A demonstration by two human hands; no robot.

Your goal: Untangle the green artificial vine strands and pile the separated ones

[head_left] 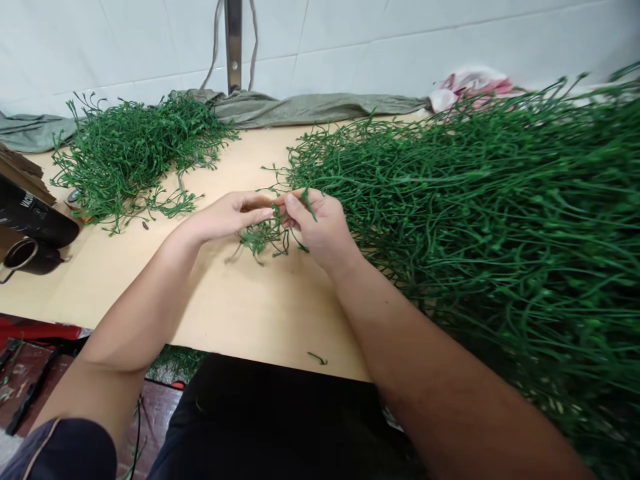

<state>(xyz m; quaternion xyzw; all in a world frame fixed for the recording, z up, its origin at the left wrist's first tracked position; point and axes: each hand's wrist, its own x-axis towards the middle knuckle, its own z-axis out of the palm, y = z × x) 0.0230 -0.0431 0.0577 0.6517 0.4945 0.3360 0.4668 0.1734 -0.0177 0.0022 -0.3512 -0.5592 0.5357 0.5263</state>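
Near the middle of the wooden table (235,300), my left hand (230,215) pinches a small green stem piece between thumb and fingers. Touching or almost touching it, my right hand (320,223) is closed on a green stem that sticks out above its thumb. Below the fingertips lies a small cluster of green sprigs (260,239). A large heap of long green stems (490,200) covers the table to the right. At the back left is a smaller pile of short branched green stems (135,147).
On the left edge stand a black mug (37,259), a black cylinder (37,213) and cardboard (20,167). Green-grey cloth (320,108) runs along the white wall, with a pink-and-white cloth (470,87) at the back right. One loose stem (317,359) lies by the front edge.
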